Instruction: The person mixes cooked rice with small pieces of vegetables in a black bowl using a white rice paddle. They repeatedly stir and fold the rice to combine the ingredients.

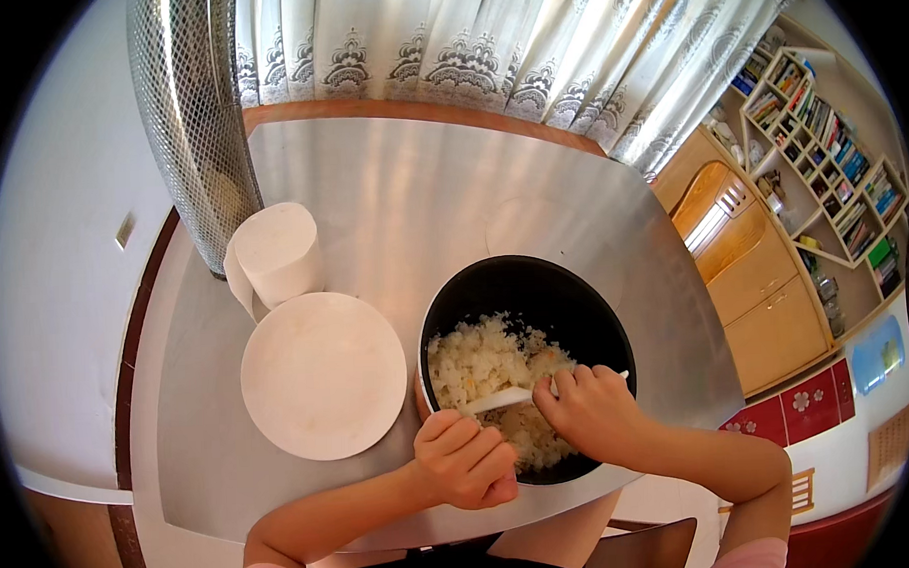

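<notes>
A dark-lined round cooking pot (575, 295) stands on the metal tabletop in front of me. White cooked rice (483, 354) lies in it, heaped toward the left, with some yellowish bits. My right hand (590, 411) grips the handle of a white rice paddle (503, 399) over the pot. The paddle's blade slants down to the left into the rice. My left hand (468, 460) is curled over the pot's near-left rim and hides that stretch of it. Left of the pot sits a plain white round plate (322, 375), apart from both hands.
Behind the plate stands a roll of white paper (277, 249), next to a tall metal-mesh column (194, 135). The brushed metal tabletop (391, 181) reaches back to patterned curtains (454, 51). To the right are a wooden cabinet (771, 310) and bookshelves (825, 143).
</notes>
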Motion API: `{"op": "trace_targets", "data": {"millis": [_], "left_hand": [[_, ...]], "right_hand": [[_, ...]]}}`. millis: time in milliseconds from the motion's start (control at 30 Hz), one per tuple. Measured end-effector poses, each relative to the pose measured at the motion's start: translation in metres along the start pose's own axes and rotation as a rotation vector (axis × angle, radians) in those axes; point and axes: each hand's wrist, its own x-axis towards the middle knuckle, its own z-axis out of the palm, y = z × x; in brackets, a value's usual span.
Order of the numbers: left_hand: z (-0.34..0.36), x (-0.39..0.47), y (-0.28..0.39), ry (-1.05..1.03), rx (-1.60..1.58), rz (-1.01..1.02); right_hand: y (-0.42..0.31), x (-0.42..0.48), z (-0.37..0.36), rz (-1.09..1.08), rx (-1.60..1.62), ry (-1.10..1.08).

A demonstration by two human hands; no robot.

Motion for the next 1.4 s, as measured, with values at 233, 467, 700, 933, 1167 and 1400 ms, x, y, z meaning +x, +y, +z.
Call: {"op": "trace_targets", "data": {"millis": [233, 467, 700, 933, 1167, 1400], "left_hand": [[-0.002, 0.006, 0.000, -0.021, -0.011, 0.000], [0.003, 0.008, -0.010, -0.046, 0.039, 0.041], [-0.003, 0.009, -0.007, -0.121, 0.074, 0.054], [0.012, 0.001, 0.040, -0.289, 0.157, 0.093], [0.015, 0.011, 0.029, -0.100, 0.119, 0.177], [0.015, 0.011, 0.020, -0.154, 0.048, 0.073]], "right_hand": [[0.006, 0.019, 0.039, 0.221, 0.041, 0.000], [0.027, 0.043, 0.017, 0.333, 0.222, -0.223], [0.045, 0.030, -0.060, 0.487, 0.031, -0.392], [0.041, 0.013, -0.038, 0.397, -0.043, -0.644], [0.026, 0.006, -0.015, 0.400, 0.135, -0.708], [0.038, 0.004, 0.002, 0.618, 0.363, -0.538]]}}
